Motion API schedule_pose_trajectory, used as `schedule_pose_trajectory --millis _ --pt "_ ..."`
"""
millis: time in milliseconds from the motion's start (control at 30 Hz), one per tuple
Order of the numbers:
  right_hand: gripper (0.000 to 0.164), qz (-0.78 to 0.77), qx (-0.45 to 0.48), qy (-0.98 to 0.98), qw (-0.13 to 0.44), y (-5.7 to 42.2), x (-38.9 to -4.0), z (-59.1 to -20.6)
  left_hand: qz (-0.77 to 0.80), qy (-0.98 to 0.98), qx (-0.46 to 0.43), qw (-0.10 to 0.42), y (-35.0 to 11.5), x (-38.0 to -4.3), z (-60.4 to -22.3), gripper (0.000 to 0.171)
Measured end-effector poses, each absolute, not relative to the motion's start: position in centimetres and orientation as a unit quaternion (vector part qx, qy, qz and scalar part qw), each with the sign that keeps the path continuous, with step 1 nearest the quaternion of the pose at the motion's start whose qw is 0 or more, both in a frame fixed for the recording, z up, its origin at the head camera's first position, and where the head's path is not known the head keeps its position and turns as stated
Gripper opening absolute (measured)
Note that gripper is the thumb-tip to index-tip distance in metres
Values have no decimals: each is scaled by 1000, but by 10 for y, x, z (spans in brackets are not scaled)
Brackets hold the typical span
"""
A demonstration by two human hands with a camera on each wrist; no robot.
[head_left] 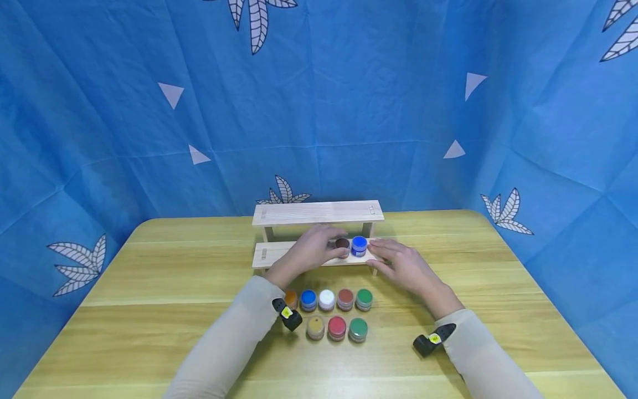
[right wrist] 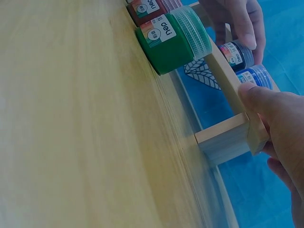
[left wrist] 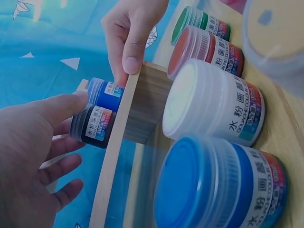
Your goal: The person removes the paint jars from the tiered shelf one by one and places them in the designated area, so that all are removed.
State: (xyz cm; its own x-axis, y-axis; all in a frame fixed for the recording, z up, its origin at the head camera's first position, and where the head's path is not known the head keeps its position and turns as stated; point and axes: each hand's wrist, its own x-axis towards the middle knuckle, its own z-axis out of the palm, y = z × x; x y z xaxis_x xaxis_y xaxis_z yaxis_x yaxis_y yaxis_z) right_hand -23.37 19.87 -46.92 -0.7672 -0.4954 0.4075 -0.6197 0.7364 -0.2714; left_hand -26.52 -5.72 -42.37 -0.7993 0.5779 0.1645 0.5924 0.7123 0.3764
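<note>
My left hand (head_left: 313, 246) holds a dark brown paint jar (left wrist: 99, 126) on the lower step of a wooden rack (head_left: 279, 254). Its thumb lies at the front of the lid, one finger goes behind, and the other fingers spread loosely. Right beside this jar stands a blue paint jar (head_left: 359, 246), upright on the same step. At the step's right end, my right hand (head_left: 401, 263) grips the board, its thumb (right wrist: 256, 97) on the front edge and its fingers round the far side, close beside the blue jar.
The rack's upper step (head_left: 319, 213) rises behind. In front of the rack, two rows of paint jars stand on the wooden table (head_left: 174, 310), among them a white jar (head_left: 326, 300), a red jar (head_left: 336, 328) and a green jar (head_left: 358, 330). A blue cloth (head_left: 319, 111) hangs behind.
</note>
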Motion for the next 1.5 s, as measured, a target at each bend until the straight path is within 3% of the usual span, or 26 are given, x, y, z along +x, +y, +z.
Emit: schedule_pose_trajectory --millis 767,1200,1500 --pt "46 201 300 -920 150 197 -233 -468 -246 -922 -299 13 -68 -255 -420 33" --pt "45 212 301 -916 161 198 -235 -470 -230 -928 -292 26 -92 -230 -409 43" --pt "43 212 308 -911 174 198 -235 -472 -221 -924 -311 41 -109 -207 -404 40"
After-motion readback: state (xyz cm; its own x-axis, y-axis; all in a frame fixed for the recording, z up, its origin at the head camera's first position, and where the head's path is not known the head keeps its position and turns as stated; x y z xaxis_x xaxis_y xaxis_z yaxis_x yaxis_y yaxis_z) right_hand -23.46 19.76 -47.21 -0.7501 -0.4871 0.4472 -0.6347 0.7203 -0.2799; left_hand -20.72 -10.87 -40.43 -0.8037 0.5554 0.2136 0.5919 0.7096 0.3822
